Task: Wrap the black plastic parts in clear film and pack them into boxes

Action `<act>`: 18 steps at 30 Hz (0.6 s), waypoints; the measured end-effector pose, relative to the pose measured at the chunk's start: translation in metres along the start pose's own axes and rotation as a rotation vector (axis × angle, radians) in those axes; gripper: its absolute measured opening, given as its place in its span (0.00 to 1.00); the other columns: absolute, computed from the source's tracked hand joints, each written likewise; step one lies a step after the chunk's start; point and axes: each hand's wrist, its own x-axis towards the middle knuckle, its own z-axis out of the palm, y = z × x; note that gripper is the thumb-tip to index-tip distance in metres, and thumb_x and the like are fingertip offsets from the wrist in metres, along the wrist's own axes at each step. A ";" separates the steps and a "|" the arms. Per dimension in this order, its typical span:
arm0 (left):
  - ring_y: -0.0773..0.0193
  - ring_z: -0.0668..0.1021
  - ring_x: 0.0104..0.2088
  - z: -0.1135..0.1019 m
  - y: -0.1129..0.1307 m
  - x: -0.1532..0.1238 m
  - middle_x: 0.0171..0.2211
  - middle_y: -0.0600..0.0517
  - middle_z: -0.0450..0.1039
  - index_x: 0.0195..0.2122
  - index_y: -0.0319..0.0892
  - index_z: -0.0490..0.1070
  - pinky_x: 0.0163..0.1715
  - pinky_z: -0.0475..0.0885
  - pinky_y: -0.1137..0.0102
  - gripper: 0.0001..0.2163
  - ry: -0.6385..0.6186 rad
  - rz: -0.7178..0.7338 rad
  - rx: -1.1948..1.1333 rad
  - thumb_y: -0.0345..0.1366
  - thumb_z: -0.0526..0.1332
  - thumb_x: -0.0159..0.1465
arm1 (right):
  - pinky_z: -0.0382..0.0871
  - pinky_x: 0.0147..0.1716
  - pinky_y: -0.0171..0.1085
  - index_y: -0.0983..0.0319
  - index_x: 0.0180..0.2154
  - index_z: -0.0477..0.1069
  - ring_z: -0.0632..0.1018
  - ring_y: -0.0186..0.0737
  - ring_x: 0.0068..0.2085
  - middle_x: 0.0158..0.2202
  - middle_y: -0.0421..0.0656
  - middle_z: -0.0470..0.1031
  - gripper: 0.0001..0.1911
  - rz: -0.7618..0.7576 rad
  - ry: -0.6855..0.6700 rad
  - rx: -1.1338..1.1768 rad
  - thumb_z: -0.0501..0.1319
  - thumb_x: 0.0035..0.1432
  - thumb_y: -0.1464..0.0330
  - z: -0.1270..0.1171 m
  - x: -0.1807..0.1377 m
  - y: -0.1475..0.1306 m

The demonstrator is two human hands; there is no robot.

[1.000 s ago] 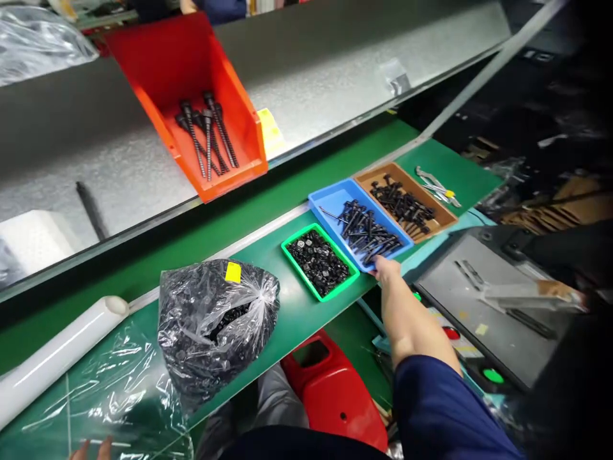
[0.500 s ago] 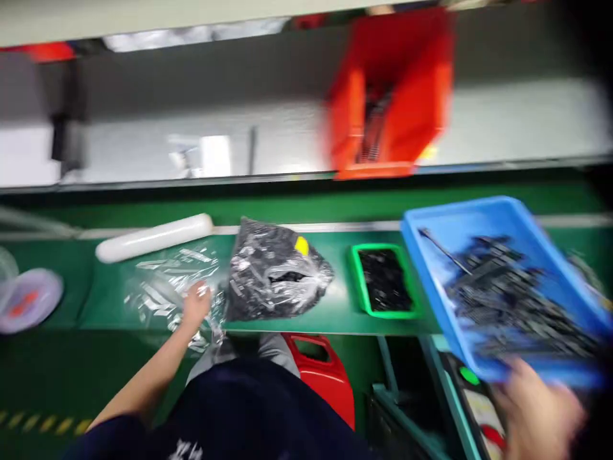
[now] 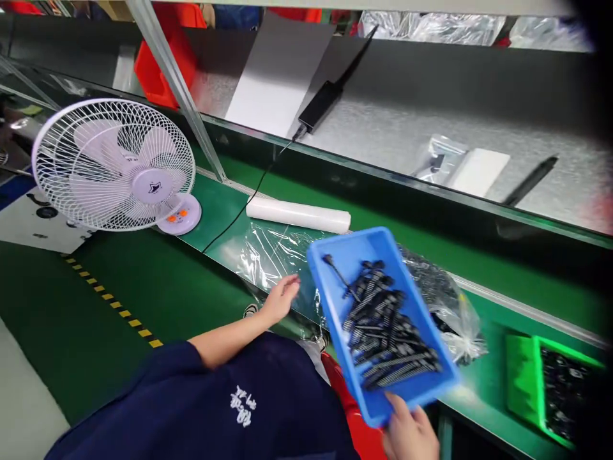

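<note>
A blue plastic tray [image 3: 318, 268] hangs tilted over the bench, filled with many black ribbed strap-like parts [image 3: 378, 319]. My right hand [image 3: 409, 429] grips its near rim, thumb on the inside of the wall. To the left of the tray, my left hand [image 3: 280, 300] is held out with its fingers loosely extended and nothing visible in them. Beside and beyond it, a clear plastic bag [image 3: 268, 252] lies on the bench. Partly hidden behind the tray is a clear bag of black parts [image 3: 431, 281].
A white roll [image 3: 299, 214] lies along the bench's back. At the left stands a fan [image 3: 115, 166]; a black cable [image 3: 249, 201] runs down from the shelf. A green bin [image 3: 522, 383] of small black parts sits at the right. Below is a red stool [image 3: 366, 434].
The blue tray has moved left from the right end of the bench, carried by my right hand. My view has turned left. My left hand has come off the clear bag's middle.
</note>
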 end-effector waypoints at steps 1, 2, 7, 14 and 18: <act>0.55 0.79 0.53 -0.034 -0.002 0.008 0.55 0.42 0.76 0.55 0.45 0.75 0.48 0.77 0.61 0.18 0.035 -0.011 0.047 0.47 0.59 0.68 | 0.68 0.12 0.39 0.55 0.26 0.69 0.70 0.39 0.16 0.18 0.36 0.70 0.15 0.008 -0.008 0.026 0.71 0.34 0.60 0.039 -0.015 0.010; 0.55 0.79 0.52 -0.066 -0.004 0.017 0.54 0.42 0.77 0.53 0.44 0.76 0.49 0.77 0.61 0.17 0.078 -0.030 0.123 0.45 0.56 0.70 | 0.71 0.16 0.39 0.56 0.25 0.69 0.71 0.38 0.18 0.19 0.36 0.72 0.15 0.014 -0.031 0.058 0.70 0.33 0.61 0.077 -0.029 0.018; 0.53 0.78 0.55 -0.191 0.006 0.085 0.52 0.41 0.79 0.50 0.38 0.78 0.59 0.71 0.60 0.14 0.185 -0.126 0.701 0.33 0.54 0.70 | 0.71 0.20 0.37 0.57 0.25 0.68 0.70 0.36 0.19 0.18 0.34 0.70 0.14 0.024 -0.115 0.113 0.68 0.34 0.61 0.201 -0.067 0.046; 0.47 0.66 0.67 -0.285 0.041 0.174 0.65 0.27 0.63 0.61 0.25 0.66 0.68 0.57 0.61 0.21 0.303 -0.191 0.872 0.26 0.57 0.68 | 0.67 0.20 0.35 0.58 0.26 0.69 0.69 0.36 0.20 0.18 0.34 0.71 0.11 -0.049 -0.113 -0.010 0.67 0.38 0.62 0.230 -0.075 0.061; 0.47 0.61 0.70 -0.346 0.076 0.200 0.68 0.25 0.57 0.66 0.22 0.56 0.68 0.54 0.61 0.25 0.463 -0.149 0.832 0.29 0.56 0.70 | 0.66 0.21 0.36 0.58 0.28 0.70 0.70 0.38 0.20 0.18 0.36 0.71 0.11 -0.107 -0.182 -0.187 0.66 0.43 0.60 0.253 -0.087 0.065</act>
